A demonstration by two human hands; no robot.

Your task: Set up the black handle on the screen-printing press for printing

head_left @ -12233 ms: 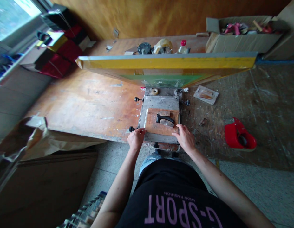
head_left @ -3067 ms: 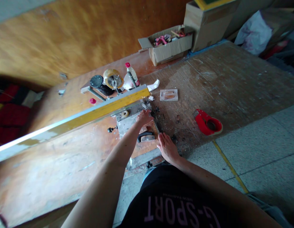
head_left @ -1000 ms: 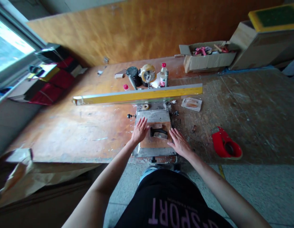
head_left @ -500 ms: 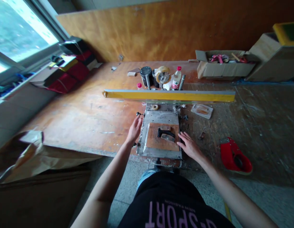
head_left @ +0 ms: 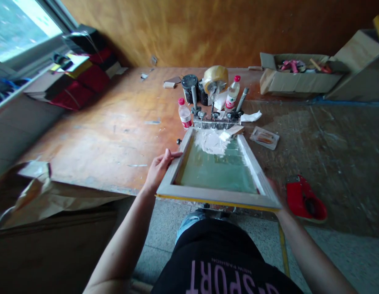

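A screen printing frame [head_left: 220, 195] slopes toward me over the clamp base, its green mesh [head_left: 216, 171] facing up. White paste [head_left: 212, 142] is smeared on the far part of the mesh. A wood-handled squeegee [head_left: 232, 132] lies at the far right corner of the frame. My left hand [head_left: 160, 167] grips the frame's left side, thumb raised and a finger along the edge. My right hand [head_left: 274, 190] is at the right side, blurred and mostly hidden behind the frame. The base plate and the black-handled piece on it are covered by the screen.
Behind the hinge clamps [head_left: 216, 116] stand two bottles [head_left: 185, 114], dark tubs [head_left: 189, 87] and a tape roll [head_left: 216, 77]. A red tape dispenser [head_left: 304, 198] and a clear pack [head_left: 265, 137] lie to the right. An open carton [head_left: 302, 79] stands at the back right.
The screen frame has swung down from its raised, edge-on position over the base plate. My left hand has moved left onto its side; my right hand has moved right, behind its right side.
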